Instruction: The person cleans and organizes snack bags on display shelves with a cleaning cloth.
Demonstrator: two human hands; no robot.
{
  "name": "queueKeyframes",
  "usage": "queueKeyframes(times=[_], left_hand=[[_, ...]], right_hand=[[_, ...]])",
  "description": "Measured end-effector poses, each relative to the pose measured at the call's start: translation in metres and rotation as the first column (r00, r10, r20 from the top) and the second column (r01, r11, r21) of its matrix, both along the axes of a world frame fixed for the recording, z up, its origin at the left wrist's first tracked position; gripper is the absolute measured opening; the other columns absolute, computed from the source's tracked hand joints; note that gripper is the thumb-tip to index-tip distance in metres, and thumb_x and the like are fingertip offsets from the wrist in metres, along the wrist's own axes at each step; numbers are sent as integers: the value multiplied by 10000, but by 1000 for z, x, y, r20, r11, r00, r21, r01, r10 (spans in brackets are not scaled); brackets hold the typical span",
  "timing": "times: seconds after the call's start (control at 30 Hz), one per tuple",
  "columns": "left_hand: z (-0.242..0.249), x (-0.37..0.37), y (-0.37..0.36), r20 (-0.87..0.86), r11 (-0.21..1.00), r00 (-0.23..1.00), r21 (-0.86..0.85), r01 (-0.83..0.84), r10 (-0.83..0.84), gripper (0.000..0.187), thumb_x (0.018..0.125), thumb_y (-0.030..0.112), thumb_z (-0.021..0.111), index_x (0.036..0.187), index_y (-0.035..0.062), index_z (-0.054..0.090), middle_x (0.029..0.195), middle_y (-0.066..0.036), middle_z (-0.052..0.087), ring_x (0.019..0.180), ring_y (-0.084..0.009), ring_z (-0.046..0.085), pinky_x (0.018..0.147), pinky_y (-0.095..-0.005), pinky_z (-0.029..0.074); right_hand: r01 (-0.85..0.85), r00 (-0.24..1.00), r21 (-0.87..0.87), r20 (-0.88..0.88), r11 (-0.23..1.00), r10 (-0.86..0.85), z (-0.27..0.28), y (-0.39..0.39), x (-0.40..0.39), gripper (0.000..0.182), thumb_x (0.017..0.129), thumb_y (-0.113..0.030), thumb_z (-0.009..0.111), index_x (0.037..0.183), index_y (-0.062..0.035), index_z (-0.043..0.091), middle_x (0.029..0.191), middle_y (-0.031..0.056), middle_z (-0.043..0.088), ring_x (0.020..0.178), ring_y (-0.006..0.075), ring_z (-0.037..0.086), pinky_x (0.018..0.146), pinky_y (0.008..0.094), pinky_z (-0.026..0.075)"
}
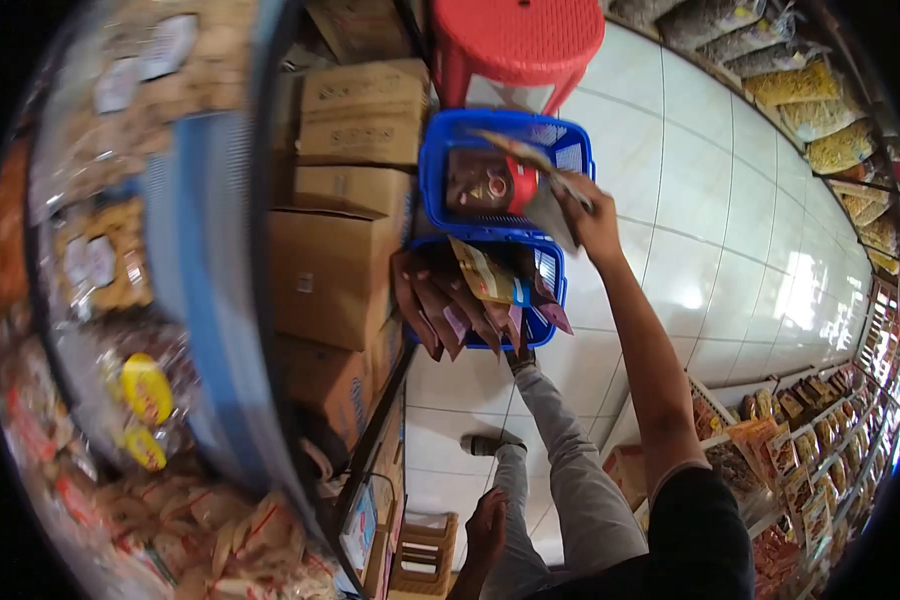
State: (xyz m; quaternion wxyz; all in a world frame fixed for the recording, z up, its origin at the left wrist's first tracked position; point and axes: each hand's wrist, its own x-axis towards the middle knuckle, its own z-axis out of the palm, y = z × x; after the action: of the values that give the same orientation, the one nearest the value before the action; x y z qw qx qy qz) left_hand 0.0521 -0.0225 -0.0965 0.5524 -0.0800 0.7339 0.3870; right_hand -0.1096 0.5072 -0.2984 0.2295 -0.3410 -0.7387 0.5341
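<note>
My right hand [592,222] is closed on a pouch [551,205], seen nearly edge-on and slightly blurred, over the far blue basket [428,165]. Beneath it in that basket lies a dark brown pouch [478,182] with a red band. The nearer blue basket [558,290] holds several brown pouches [438,300] standing on edge, plus a tan and blue pouch [492,272]. Down beside my leg hangs my left hand [487,522], fingers curled in, apart from both baskets and with nothing visible in it.
A red plastic stool [520,40] stands behind the far basket. Cardboard boxes [330,265] are stacked left of the baskets. Bagged goods fill the near-left shelf [205,300]. Racks of packets [810,450] line the right, beyond the white tiled floor [710,230].
</note>
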Motion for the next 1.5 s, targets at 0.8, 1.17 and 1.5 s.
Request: queueKeyframes(times=[0.8,1.17,1.5], left_hand=[[388,64,-397,-520,718,622,689,-100,586,541,989,198,812,1444,11,586,1221,-72,737,1122,-177,697,973,-363,574],[430,90,-404,335,19,633,875,-484,698,613,1102,487,560,1539,64,488,1505,-136,585,1336,-290,598,1124,-479,503],[442,93,-392,438,-139,412,801,-582,799,597,1132,469,477,1582,82,412,1511,-145,567,1383,-332,600,1145,-537,521]], right_hand=[[-848,508,-318,-265,423,819,693,-604,172,242,891,109,722,1116,59,795,1111,115,804,1036,188,741,934,322,568],[-621,733,-700,-361,353,577,739,-674,171,315,1019,-167,760,1296,-25,707,1129,45,770,997,157,737,858,314,594],[-445,895,-780,-364,441,258,707,-638,218,356,1031,-181,753,1347,-43,665,1286,94,734,1158,229,736,967,387,623]])
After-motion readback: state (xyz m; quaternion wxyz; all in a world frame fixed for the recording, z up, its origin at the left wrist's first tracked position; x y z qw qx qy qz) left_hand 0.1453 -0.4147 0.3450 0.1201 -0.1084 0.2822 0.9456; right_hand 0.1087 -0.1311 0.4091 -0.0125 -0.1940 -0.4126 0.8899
